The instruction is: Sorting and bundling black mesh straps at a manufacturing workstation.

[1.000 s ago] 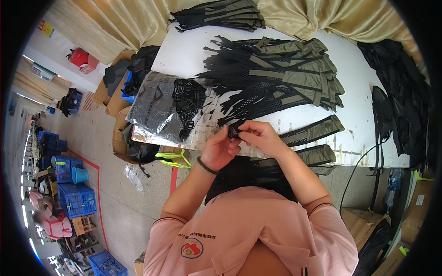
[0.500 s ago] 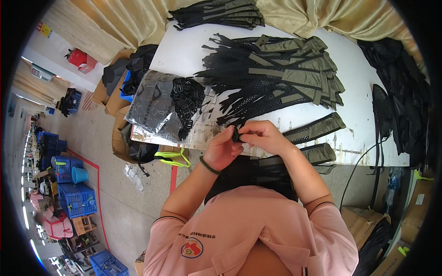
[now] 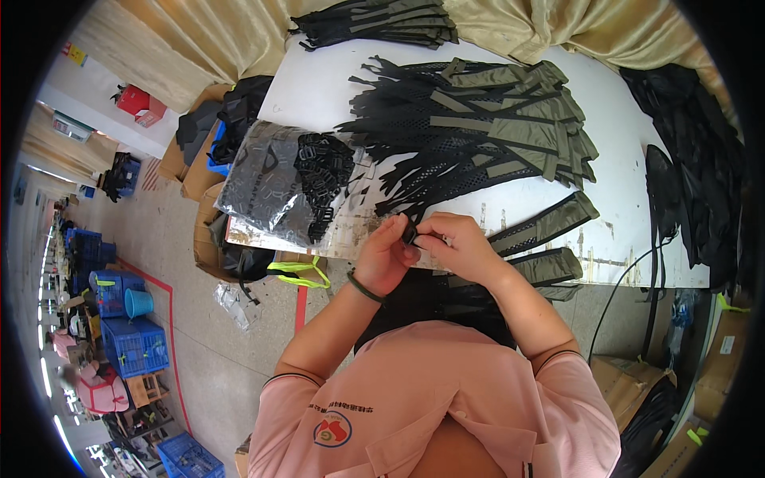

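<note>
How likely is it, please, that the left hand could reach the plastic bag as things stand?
Probably yes: the plastic bag lies on the table to the left of the left hand, with nothing visible in the way, though that hand holds a small black piece.

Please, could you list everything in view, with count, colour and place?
Rectangular table: 1, white, centre
Mesh straps: many, black and olive, mostly on table
Flat plastic bag: 1, clear, table's left
Small buckles: many, black, bag's right side
Small piece: 1, black, held over table
Draped curtains: several, beige, behind table
Fabric heap: 1, black, right
Cardboard boxes: several, brown, left and right
Looped band: 1, yellow, beside left boxes
Plastic crates: several, blue, left
Round basket: 1, light blue, left
Person: at least 1, pink clothing, left
Left hand and right hand: 2, bare, holding piece
</note>
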Demonstrator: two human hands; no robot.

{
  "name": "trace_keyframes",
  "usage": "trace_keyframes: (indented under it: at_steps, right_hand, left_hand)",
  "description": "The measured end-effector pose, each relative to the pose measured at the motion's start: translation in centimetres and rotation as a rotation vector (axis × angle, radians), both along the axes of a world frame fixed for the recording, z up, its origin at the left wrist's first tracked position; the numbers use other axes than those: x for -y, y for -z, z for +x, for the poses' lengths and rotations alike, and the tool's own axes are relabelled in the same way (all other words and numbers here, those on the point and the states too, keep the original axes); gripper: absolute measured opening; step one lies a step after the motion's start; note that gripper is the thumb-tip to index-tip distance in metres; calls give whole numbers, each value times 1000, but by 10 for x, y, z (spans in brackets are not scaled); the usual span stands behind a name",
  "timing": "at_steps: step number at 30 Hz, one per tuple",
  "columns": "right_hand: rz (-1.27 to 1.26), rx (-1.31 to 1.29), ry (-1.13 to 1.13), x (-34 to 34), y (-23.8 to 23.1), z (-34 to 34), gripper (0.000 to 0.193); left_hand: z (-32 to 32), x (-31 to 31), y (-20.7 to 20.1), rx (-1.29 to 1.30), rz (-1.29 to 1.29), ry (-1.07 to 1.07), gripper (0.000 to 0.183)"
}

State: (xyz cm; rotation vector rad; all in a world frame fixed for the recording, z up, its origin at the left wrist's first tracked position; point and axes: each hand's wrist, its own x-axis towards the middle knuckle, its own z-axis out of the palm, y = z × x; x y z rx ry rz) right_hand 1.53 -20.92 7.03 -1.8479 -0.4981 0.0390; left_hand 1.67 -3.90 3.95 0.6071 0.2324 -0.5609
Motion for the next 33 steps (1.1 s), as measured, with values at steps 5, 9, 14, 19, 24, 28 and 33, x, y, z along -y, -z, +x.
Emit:
trace_keyframes:
  at_steps: [5, 9, 14, 19, 24, 28, 33]
  right_hand:
    - [-26, 200, -21, 1, 4, 0, 8]
    - [230, -299, 38, 1, 6, -4, 10]
    - [460, -384, 0, -2, 3, -4, 15]
    - [-77, 336, 63, -1, 8, 6, 16]
    - [-78, 419, 177, -10, 6, 3, 16]
    - [290, 53, 26, -3, 8, 6, 18]
    - [511, -230, 14, -1, 9, 2, 11]
  left_hand:
    - [-3, -1, 4, -49, -17, 23, 11]
    - [0, 1, -1, 4, 49, 87, 13]
    - [3, -3, 1, 77, 211, 65, 15]
    - [5, 5, -13, 87, 245, -9, 14]
    - [10, 2, -13, 454, 612, -86, 13]
    - [10, -1, -1, 550, 703, -122, 14]
    - [9, 4, -8, 524, 660, -165, 13]
